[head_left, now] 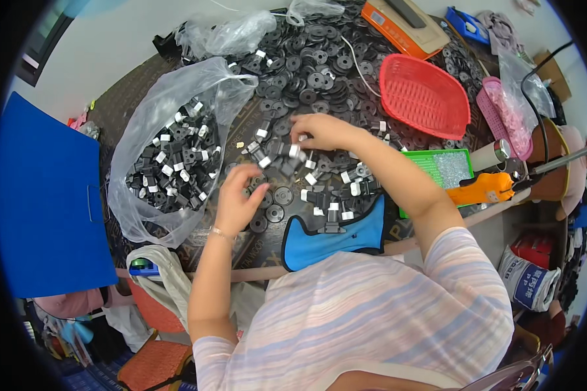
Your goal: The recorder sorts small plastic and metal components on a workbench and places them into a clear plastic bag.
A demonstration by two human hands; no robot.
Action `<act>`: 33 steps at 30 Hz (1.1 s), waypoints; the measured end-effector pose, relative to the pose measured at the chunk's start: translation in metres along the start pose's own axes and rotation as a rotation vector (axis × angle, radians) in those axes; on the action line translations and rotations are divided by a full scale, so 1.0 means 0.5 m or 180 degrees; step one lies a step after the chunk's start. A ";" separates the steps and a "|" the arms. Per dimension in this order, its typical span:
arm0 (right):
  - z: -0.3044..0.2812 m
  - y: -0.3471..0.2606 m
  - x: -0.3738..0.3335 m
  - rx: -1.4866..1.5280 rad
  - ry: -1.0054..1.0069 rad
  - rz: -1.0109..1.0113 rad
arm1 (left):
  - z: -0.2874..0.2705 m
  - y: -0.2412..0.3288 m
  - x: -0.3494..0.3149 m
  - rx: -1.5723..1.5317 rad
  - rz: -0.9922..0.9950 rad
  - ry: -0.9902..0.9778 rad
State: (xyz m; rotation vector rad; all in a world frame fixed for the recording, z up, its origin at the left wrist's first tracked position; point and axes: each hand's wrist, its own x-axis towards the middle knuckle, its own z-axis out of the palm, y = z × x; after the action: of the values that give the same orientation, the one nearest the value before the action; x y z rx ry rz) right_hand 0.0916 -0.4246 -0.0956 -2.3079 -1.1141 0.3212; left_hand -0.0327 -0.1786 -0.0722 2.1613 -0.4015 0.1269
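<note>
My left hand (237, 201) is over the near middle of the table, thumb apart from its bent fingers, with no part visible in it. Close to its fingertips lie black discs (275, 213) with centre holes. Farther right, my right hand (326, 132) reaches over the heap with curled fingers; whether it grips a piece is hidden. Just below its fingertips is a motion-blurred black plastic part with a white end (285, 150). More such black-and-white parts (336, 199) lie loose to the right, and one rests against a blue cloth pad (346, 240) at the table's near edge.
A clear plastic bag (127, 189) of black-and-white parts lies at the left. Black discs (316, 62) are heaped at the back. A red basket (424, 94), an orange scale (398, 29), a green tray (419, 158) of clear pellets and an orange-handled tool (482, 189) stand at the right.
</note>
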 end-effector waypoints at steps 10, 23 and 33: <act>-0.081 -0.002 0.022 0.2073 0.0664 0.1159 | 0.092 -0.135 0.191 0.1196 -0.0040 0.0205; -0.045 0.004 -0.021 0.1294 0.0946 0.1020 | 0.012 -0.124 0.202 -0.0564 -0.0809 0.0422; -0.044 -0.117 -0.030 -0.1221 -0.0665 0.1552 | 0.067 -0.036 0.159 0.1913 0.0462 -0.0884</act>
State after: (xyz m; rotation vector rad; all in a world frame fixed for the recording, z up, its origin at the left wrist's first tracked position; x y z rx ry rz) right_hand 0.0541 -0.4151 -0.0444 -2.9392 -0.7337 0.5840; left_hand 0.0462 -0.2147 -0.0868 2.7523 -0.7560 0.0270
